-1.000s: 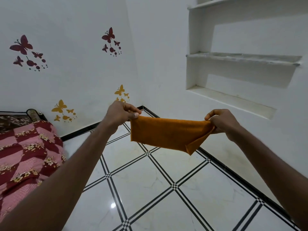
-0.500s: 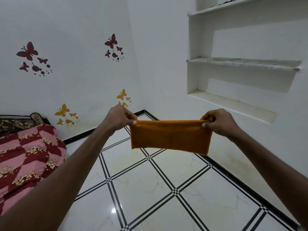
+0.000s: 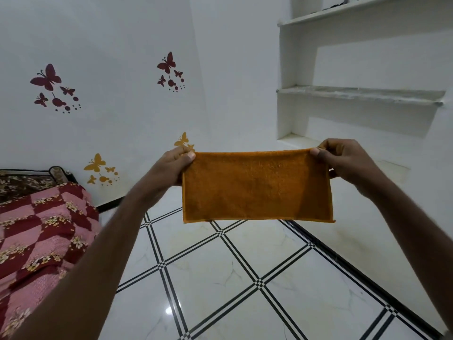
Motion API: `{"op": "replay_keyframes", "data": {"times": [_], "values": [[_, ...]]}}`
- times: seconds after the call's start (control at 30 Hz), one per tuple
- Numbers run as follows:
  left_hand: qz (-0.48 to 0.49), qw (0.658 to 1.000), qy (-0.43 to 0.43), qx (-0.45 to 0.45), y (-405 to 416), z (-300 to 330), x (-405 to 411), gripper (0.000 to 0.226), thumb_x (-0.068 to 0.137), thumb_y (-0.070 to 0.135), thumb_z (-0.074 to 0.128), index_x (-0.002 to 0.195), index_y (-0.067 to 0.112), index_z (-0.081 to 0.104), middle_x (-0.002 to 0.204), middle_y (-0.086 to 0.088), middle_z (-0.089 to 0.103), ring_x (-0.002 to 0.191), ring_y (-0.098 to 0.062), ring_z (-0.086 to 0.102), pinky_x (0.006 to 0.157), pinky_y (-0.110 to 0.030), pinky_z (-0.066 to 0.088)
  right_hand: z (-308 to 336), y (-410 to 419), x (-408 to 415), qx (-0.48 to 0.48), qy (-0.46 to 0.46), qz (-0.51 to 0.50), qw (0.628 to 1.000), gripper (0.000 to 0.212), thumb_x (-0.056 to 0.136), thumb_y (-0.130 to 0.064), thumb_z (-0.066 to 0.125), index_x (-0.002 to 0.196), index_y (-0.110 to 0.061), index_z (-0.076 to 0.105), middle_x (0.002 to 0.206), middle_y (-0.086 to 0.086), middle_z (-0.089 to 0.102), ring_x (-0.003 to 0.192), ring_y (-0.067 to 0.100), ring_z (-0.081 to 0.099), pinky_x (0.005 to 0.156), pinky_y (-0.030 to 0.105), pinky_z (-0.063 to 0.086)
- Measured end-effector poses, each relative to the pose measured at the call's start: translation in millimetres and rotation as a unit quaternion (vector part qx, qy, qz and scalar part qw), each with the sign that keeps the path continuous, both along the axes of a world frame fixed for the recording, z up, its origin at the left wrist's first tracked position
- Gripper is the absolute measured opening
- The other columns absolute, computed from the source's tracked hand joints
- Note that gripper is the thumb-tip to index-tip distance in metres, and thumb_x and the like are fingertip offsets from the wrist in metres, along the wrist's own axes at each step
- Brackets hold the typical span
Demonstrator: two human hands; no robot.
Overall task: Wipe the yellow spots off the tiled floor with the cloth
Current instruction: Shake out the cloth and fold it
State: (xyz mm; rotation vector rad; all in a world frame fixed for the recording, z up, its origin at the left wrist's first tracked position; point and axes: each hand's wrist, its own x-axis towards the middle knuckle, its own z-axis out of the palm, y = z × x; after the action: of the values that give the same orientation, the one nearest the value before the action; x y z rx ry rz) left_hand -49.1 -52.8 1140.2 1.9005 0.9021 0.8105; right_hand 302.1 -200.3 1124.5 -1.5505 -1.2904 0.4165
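Observation:
An orange cloth (image 3: 257,187) hangs flat and stretched in the air in front of me, well above the floor. My left hand (image 3: 171,168) pinches its top left corner and my right hand (image 3: 343,160) pinches its top right corner. Below lies the white tiled floor (image 3: 220,278) with black-and-white lines between the tiles. Faint yellowish marks show on the tiles near the cloth's lower edge and along the right wall base; they are too pale to make out clearly.
A bed with a red and pink checked blanket (image 3: 36,236) stands at the left. Built-in white shelves (image 3: 355,94) fill the right wall. Butterfly stickers (image 3: 169,65) dot the far wall. A black skirting (image 3: 367,273) borders the floor.
Both hands rose and came nearer, and the cloth went from sagging with a folded right corner to a flat, taut rectangle.

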Motion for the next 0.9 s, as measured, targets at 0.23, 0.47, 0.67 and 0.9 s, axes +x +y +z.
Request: {"op": "replay_keyframes", "data": {"times": [0.23,0.47,0.67,0.9], "values": [[0.039,0.997,0.0,-0.07,12.4,-58.8,8.4,0.024,0.099,0.03,0.057,0.118,0.015,0.061,0.11,-0.012,0.065,0.101,-0.03,0.067,0.07,-0.032,0.059,-59.4,8.6,-7.0,-0.05,0.076,-0.104,0.99,0.027,0.096,-0.03,0.066,0.096,-0.003,0.069,0.086,0.014,0.067,0.084,0.035,0.069,0.061,0.038,0.057],[-0.027,0.995,-0.033,-0.094,32.3,-42.8,-26.0,0.029,0.087,0.03,0.07,0.107,0.009,0.073,0.094,-0.01,0.074,0.09,-0.023,0.074,0.077,-0.034,0.061,-40.8,-13.7,-35.7,0.017,0.105,-0.109,0.988,0.034,0.094,-0.032,0.068,0.098,0.002,0.067,0.081,0.011,0.067,0.075,0.026,0.067,0.063,0.036,0.055],[0.01,0.987,-0.063,-0.149,53.6,-53.3,-28.6,0.024,0.102,0.033,0.051,0.118,0.018,0.062,0.107,-0.002,0.065,0.105,-0.027,0.061,0.088,-0.044,0.053,-44.2,6.3,-67.1,-0.028,0.091,-0.156,0.983,0.022,0.102,-0.021,0.058,0.096,0.0,0.061,0.07,0.023,0.068,0.053,0.031,0.067,0.05,0.039,0.059],[-0.091,0.97,0.201,0.106,43.4,-97.3,13.9,0.026,0.102,0.029,0.05,0.118,0.011,0.061,0.114,-0.01,0.063,0.097,-0.021,0.057,0.085,-0.038,0.051,-135.6,37.5,-134.3,-0.168,0.181,-0.062,0.967,0.023,0.095,-0.014,0.068,0.116,-0.007,0.063,0.102,0.017,0.073,0.093,0.029,0.067,0.083,0.043,0.058]]}}
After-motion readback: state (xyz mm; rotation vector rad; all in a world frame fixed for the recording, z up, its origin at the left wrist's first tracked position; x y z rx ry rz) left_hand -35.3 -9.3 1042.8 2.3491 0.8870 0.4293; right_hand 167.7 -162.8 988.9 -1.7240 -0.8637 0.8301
